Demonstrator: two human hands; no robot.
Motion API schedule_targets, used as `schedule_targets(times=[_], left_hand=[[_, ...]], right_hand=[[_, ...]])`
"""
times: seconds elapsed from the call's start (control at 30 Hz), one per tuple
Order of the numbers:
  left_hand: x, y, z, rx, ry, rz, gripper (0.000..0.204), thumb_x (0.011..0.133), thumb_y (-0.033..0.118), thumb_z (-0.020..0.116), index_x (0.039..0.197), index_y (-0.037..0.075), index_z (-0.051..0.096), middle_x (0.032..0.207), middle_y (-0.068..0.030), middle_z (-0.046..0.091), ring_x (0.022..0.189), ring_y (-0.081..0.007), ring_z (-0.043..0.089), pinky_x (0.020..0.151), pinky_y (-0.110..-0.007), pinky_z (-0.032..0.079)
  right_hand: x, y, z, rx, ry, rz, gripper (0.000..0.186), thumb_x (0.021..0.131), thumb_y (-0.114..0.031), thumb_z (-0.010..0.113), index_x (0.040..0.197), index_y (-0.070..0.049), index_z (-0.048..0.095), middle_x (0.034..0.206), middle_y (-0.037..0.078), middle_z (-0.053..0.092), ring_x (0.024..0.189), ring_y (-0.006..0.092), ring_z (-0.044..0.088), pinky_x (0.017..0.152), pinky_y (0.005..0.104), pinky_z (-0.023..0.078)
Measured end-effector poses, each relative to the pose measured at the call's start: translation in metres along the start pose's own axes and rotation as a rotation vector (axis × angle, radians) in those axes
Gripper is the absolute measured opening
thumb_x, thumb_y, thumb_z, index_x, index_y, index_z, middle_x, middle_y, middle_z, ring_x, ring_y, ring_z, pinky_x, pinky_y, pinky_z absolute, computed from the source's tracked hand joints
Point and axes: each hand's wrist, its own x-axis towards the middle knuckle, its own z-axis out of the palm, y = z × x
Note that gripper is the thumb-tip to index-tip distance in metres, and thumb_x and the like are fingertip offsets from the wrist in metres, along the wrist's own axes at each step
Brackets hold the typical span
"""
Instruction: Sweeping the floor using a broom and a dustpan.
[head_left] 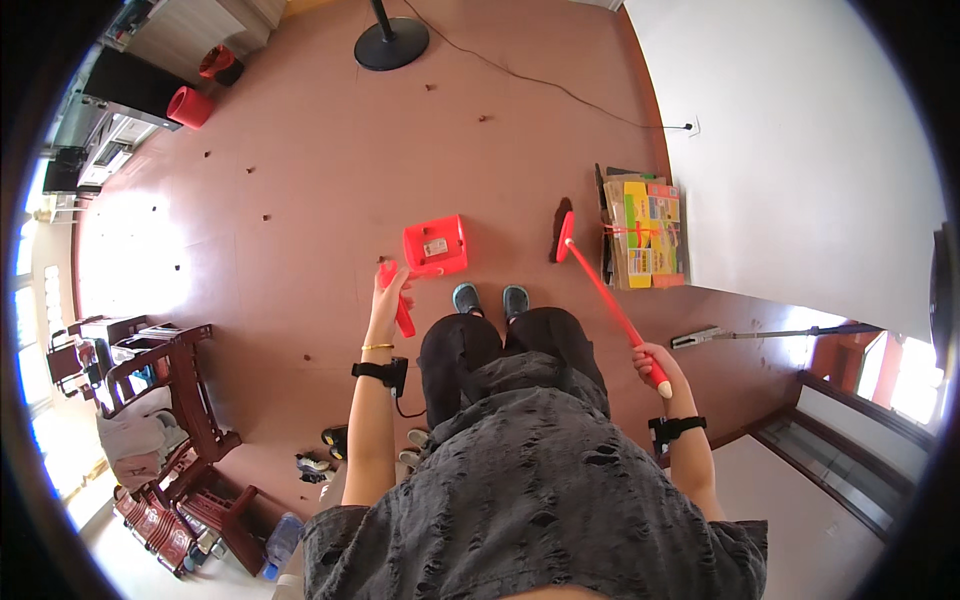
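My left hand (392, 285) is closed round the red handle of a dustpan (457, 262). The pan is out in front of my feet, with a pale label or scrap and a few small dark bits inside. Whether it rests on the floor or hangs just above, I cannot tell. To the right, my right hand (655, 366) grips a broom (608, 298) near the pale end of its red stick. The broom's red head with dark bristles is angled down to the right of the pan. Small brown lumps (266, 217) lie scattered over the floor.
Bundled flat cardboard (640, 235) leans by the white wall on the right, near a flat mop (697, 338). A black round stand base (391, 43) trails a cord (530, 80) to the wall. Wooden chairs (195, 400) and shoes (335, 438) are at the left.
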Motion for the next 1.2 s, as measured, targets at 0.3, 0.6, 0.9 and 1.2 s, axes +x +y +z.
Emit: schedule_targets(times=[0.3, 0.6, 0.9, 1.2], left_hand=[[-0.055, -0.076, -0.102, -0.043, -0.401, -0.309, 0.023, 0.080, 0.017, 0.054, 0.100, 0.007, 0.047, 0.078, -0.0043, 0.052, 0.066, -0.0173, 0.055, 0.063, -0.032, 0.049], [-0.188, -0.278, -0.150, 0.048, -0.167, -0.427, 0.027, 0.072, -0.002, 0.063, 0.090, 0.010, 0.046, 0.073, 0.0034, 0.050, 0.061, -0.0060, 0.048, 0.050, -0.021, 0.038], [-0.176, -0.218, -0.110, -0.053, -0.035, -0.326, 0.027, 0.070, -0.003, 0.056, 0.094, 0.009, 0.049, 0.073, 0.0020, 0.050, 0.061, -0.0076, 0.050, 0.053, -0.021, 0.040], [-0.136, -0.125, -0.064, -0.089, 0.038, -0.245, 0.021, 0.069, 0.002, 0.048, 0.090, 0.007, 0.049, 0.074, -0.0001, 0.048, 0.061, -0.0098, 0.047, 0.058, -0.023, 0.042]], right_hand=[[0.062, -0.025, 0.047, -0.142, 0.103, -0.070, 0.009, 0.078, -0.004, 0.052, 0.076, -0.006, 0.043, 0.055, -0.002, 0.043, 0.043, 0.0048, 0.044, 0.037, 0.0176, 0.040], [0.113, -0.041, 0.140, -0.249, 0.031, -0.056, 0.014, 0.076, -0.002, 0.054, 0.068, -0.004, 0.042, 0.055, 0.000, 0.044, 0.046, 0.0076, 0.047, 0.042, 0.0188, 0.044], [0.171, -0.009, 0.245, -0.278, -0.235, 0.171, 0.015, 0.079, 0.001, 0.052, 0.075, -0.002, 0.038, 0.059, 0.001, 0.042, 0.049, 0.0072, 0.048, 0.043, 0.0166, 0.043], [0.220, -0.080, 0.247, -0.018, -0.515, 0.264, 0.024, 0.085, -0.001, 0.046, 0.106, 0.007, 0.038, 0.060, -0.001, 0.040, 0.043, 0.0045, 0.042, 0.038, 0.0146, 0.040]])
